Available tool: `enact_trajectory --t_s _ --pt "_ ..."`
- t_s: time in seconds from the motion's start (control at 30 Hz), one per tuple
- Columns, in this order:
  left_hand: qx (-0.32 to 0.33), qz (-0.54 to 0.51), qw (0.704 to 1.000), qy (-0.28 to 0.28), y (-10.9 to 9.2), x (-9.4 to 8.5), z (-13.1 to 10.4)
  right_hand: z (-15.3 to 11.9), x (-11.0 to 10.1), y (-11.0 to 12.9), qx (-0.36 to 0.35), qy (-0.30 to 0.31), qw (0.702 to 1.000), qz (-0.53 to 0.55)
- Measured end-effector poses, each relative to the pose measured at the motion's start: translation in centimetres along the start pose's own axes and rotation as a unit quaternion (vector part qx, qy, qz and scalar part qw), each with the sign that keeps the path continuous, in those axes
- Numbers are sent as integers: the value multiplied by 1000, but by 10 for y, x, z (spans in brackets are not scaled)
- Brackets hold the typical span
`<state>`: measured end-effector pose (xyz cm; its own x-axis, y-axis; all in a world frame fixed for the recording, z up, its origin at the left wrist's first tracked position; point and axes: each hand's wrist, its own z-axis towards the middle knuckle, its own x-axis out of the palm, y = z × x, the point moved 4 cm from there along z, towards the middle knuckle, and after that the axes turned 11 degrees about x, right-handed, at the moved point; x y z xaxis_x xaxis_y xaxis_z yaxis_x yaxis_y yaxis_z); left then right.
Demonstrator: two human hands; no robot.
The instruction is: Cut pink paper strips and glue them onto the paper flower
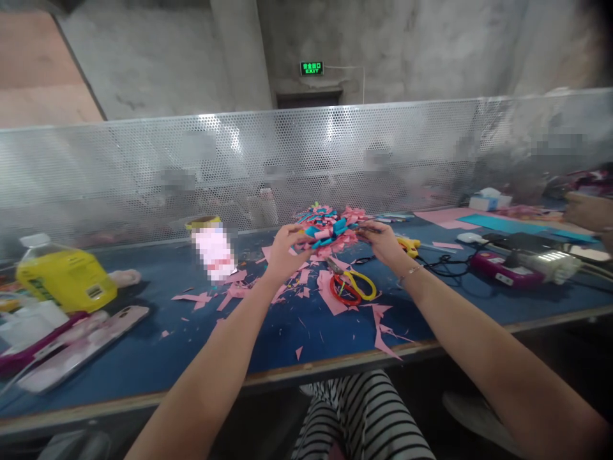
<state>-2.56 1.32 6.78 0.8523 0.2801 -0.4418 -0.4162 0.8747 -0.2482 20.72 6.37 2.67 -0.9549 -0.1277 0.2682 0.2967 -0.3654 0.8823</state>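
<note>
Both my hands are raised just above the blue table, on either side of a pink and blue paper flower [335, 234]. The fingers of my left hand [287, 250] close on its left side. My right hand [382, 240] pinches at its right edge; the fingertips are partly blurred. Behind the flower lies a pile of curly pink and blue paper pieces [320, 213], partly hidden by it. Scissors with red and yellow handles [360, 286] rest nearer to me on a pink paper sheet [331, 300]. Pink paper scraps [234, 292] are strewn around.
To the left stand a yellow liquid bottle [71, 275] and a phone in a pink case [90, 345]. A lit screen [214, 250] is propped up farther back. Right of my hands are cables, a purple-and-black device [507, 267] and a tissue box [488, 200]. A perforated metal divider [297, 147] runs behind.
</note>
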Motion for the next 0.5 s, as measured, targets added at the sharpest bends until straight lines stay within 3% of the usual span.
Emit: enact_trajectory --t_s 0.1,0.23,0.37,0.5 --pt "47 58 996 48 -8 1 -2 1 -5 9 -54 -11 998 13" --pt "26 47 996 77 -17 7 -4 0 -7 21 -73 -25 996 52" --pt "9 -78 995 57 -26 9 -1 1 -10 25 -62 -66 994 62" --pt "-76 -194 975 73 1 12 -4 6 -15 21 -36 -96 994 21"
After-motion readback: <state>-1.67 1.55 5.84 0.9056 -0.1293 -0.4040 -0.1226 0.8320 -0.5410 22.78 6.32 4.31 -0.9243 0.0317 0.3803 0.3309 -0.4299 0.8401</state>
